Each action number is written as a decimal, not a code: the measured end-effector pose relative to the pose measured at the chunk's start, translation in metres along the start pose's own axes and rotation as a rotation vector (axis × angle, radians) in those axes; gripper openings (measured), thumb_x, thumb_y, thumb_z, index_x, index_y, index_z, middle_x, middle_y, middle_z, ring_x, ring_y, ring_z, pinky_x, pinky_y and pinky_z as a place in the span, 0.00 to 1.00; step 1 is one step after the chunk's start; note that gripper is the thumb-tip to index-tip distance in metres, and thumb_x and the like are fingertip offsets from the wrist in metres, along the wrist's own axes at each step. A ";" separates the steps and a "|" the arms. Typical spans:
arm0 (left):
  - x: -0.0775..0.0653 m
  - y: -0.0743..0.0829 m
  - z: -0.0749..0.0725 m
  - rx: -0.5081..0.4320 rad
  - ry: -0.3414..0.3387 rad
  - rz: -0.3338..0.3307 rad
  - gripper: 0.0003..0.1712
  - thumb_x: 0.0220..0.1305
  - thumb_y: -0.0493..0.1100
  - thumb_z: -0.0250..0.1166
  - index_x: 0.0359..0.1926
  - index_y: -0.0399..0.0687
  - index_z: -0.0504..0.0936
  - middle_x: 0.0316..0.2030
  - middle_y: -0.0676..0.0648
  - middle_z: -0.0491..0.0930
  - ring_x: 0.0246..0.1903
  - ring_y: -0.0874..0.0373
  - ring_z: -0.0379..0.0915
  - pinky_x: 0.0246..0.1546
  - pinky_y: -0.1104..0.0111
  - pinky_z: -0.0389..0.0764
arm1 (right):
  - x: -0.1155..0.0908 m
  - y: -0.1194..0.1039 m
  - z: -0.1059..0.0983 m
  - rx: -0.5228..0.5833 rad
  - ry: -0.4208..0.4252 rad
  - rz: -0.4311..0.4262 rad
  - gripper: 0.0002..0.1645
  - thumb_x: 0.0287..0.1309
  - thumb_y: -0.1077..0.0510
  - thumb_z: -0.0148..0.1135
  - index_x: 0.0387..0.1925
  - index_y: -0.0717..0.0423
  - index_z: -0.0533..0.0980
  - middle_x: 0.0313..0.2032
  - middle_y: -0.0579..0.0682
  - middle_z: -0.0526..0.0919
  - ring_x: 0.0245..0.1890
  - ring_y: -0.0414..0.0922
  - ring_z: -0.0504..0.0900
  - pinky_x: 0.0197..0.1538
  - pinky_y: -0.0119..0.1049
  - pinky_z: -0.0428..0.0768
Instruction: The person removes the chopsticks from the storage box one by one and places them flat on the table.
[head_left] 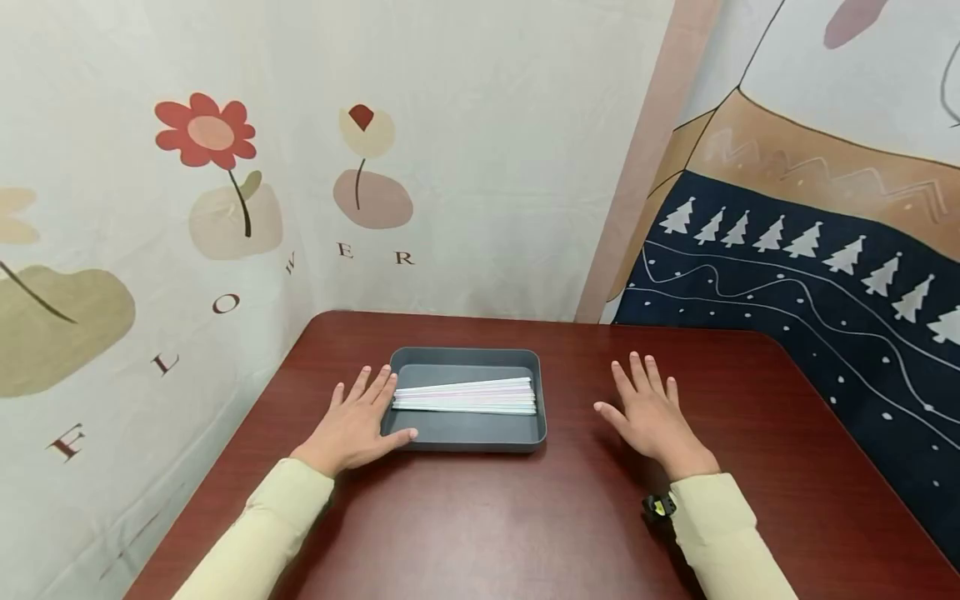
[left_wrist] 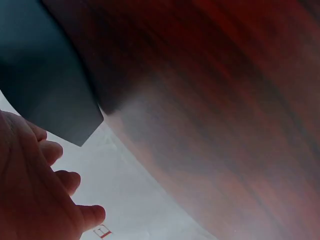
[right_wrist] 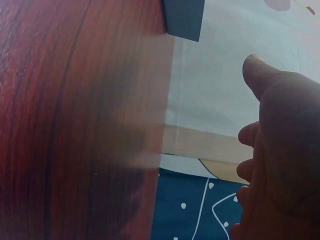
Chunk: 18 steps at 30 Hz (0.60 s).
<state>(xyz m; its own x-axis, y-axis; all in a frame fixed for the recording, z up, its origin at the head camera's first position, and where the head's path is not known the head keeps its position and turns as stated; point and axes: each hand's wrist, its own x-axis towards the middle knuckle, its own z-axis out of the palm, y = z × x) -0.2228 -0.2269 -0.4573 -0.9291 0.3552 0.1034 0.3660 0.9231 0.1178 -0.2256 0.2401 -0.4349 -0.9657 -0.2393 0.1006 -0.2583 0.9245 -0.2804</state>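
A shallow grey tray [head_left: 465,435] stands on the table, and a bundle of thin pale sticks or straws [head_left: 465,396] lies across its floor, slightly fanned at the right. My left hand [head_left: 354,425] is at the tray's left end with fingers spread, overlapping its rim in the head view. In the left wrist view the tray's wall [left_wrist: 60,85] shows above the fingers. To the right of the tray, my right hand [head_left: 648,415] is held palm down over the table with its fingers spread and nothing in them. The right wrist view shows its thumb and fingertips apart from the tray [right_wrist: 184,17].
The dark red wooden table [head_left: 480,517] has rounded far corners. Behind and to the left hangs a white curtain [head_left: 480,167] with printed flowers and letters; at the right is a dark blue printed cloth [head_left: 720,258]. A black band with a yellow-green part [head_left: 660,507] sits at my right wrist.
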 end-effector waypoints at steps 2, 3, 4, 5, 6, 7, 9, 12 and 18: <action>0.001 0.001 0.001 -0.004 0.001 0.004 0.62 0.59 0.81 0.48 0.77 0.38 0.54 0.77 0.40 0.48 0.75 0.36 0.38 0.66 0.35 0.45 | 0.001 0.000 0.001 0.003 -0.001 -0.008 0.50 0.70 0.33 0.48 0.76 0.63 0.52 0.75 0.69 0.42 0.75 0.67 0.35 0.66 0.72 0.38; 0.002 0.001 0.001 -0.011 0.001 0.006 0.62 0.59 0.81 0.49 0.76 0.38 0.54 0.76 0.40 0.49 0.75 0.36 0.39 0.66 0.35 0.46 | 0.002 0.001 0.002 0.003 -0.001 -0.011 0.50 0.70 0.32 0.48 0.76 0.63 0.52 0.75 0.69 0.42 0.75 0.67 0.35 0.66 0.72 0.38; 0.003 0.001 0.001 -0.016 -0.004 0.004 0.62 0.59 0.81 0.49 0.76 0.38 0.54 0.77 0.40 0.49 0.75 0.36 0.39 0.66 0.35 0.46 | 0.002 0.001 0.002 0.008 -0.004 -0.012 0.51 0.69 0.31 0.47 0.76 0.64 0.52 0.75 0.69 0.42 0.74 0.67 0.35 0.66 0.72 0.38; 0.003 0.001 0.001 -0.021 -0.009 0.002 0.62 0.59 0.81 0.49 0.76 0.38 0.53 0.77 0.40 0.48 0.75 0.36 0.38 0.66 0.35 0.46 | 0.002 0.002 0.003 0.009 -0.007 -0.011 0.51 0.69 0.31 0.47 0.76 0.63 0.52 0.75 0.69 0.41 0.74 0.67 0.35 0.66 0.72 0.38; 0.004 0.001 0.002 -0.024 -0.018 -0.002 0.62 0.59 0.81 0.48 0.76 0.37 0.53 0.77 0.40 0.48 0.75 0.36 0.38 0.66 0.35 0.46 | 0.003 0.002 0.004 0.010 -0.010 -0.010 0.51 0.69 0.31 0.47 0.76 0.63 0.52 0.75 0.69 0.41 0.74 0.67 0.35 0.66 0.72 0.38; 0.005 0.001 0.002 -0.028 -0.025 -0.003 0.63 0.59 0.81 0.48 0.76 0.37 0.53 0.77 0.39 0.48 0.75 0.36 0.38 0.66 0.35 0.46 | 0.003 0.003 0.005 0.011 -0.012 -0.008 0.50 0.69 0.32 0.48 0.76 0.63 0.52 0.75 0.69 0.41 0.74 0.67 0.35 0.66 0.72 0.39; 0.007 0.001 0.003 -0.039 -0.037 -0.007 0.63 0.59 0.82 0.48 0.76 0.36 0.52 0.77 0.39 0.47 0.75 0.36 0.38 0.66 0.35 0.46 | 0.004 0.003 0.006 0.018 -0.014 -0.009 0.50 0.69 0.32 0.48 0.76 0.63 0.53 0.75 0.69 0.41 0.74 0.67 0.35 0.66 0.72 0.39; 0.009 0.000 0.003 -0.044 -0.047 -0.018 0.64 0.58 0.82 0.48 0.77 0.36 0.52 0.77 0.39 0.46 0.74 0.36 0.39 0.66 0.35 0.46 | 0.006 0.000 0.007 0.023 -0.012 -0.013 0.49 0.70 0.33 0.48 0.76 0.63 0.53 0.76 0.68 0.42 0.75 0.66 0.35 0.67 0.71 0.40; 0.008 -0.001 0.004 -0.051 -0.068 -0.048 0.67 0.56 0.83 0.49 0.77 0.35 0.50 0.77 0.37 0.45 0.75 0.36 0.38 0.66 0.35 0.45 | 0.012 -0.009 0.006 0.061 -0.020 -0.024 0.49 0.70 0.33 0.49 0.76 0.62 0.53 0.76 0.67 0.40 0.75 0.65 0.33 0.67 0.70 0.38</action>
<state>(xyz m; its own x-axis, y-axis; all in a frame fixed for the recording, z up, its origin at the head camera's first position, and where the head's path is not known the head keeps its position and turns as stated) -0.2310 -0.2240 -0.4607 -0.9464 0.3215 0.0295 0.3217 0.9313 0.1711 -0.2355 0.2269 -0.4371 -0.9594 -0.2676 0.0890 -0.2818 0.8986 -0.3364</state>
